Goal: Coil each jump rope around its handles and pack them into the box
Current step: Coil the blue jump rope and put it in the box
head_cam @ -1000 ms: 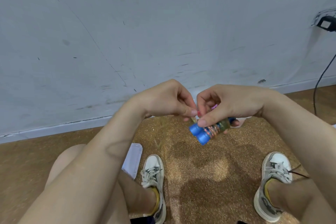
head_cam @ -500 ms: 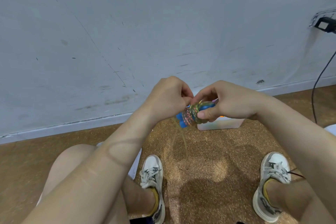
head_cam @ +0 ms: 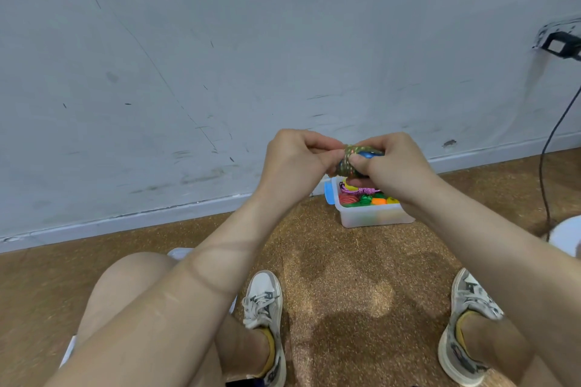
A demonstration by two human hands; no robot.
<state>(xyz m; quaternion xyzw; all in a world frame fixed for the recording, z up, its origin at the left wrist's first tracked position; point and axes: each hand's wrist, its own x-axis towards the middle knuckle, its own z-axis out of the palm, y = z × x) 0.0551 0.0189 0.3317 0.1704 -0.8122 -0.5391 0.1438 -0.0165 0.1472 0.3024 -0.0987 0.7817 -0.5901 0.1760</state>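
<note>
Both hands meet in the air: the left hand (head_cam: 295, 163) pinches one end of the coiled jump rope (head_cam: 348, 162) and the right hand (head_cam: 391, 168) curls round the other (a blue handle (head_cam: 368, 154) peeks out). Just below, the clear box (head_cam: 374, 218) sits on the floor (head_cam: 345, 276) beside the wall (head_cam: 220, 41), holding coloured ropes (head_cam: 364, 199).

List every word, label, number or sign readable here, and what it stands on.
No text reads clearly.
Left grey-and-white lace-up sneaker: dark letter-like mark on the tongue, too blurred to read.
Right grey-and-white lace-up sneaker: similar mark, too blurred.
Clear plastic box: no label shows.
Black device on the wall: no readable marking.
</note>
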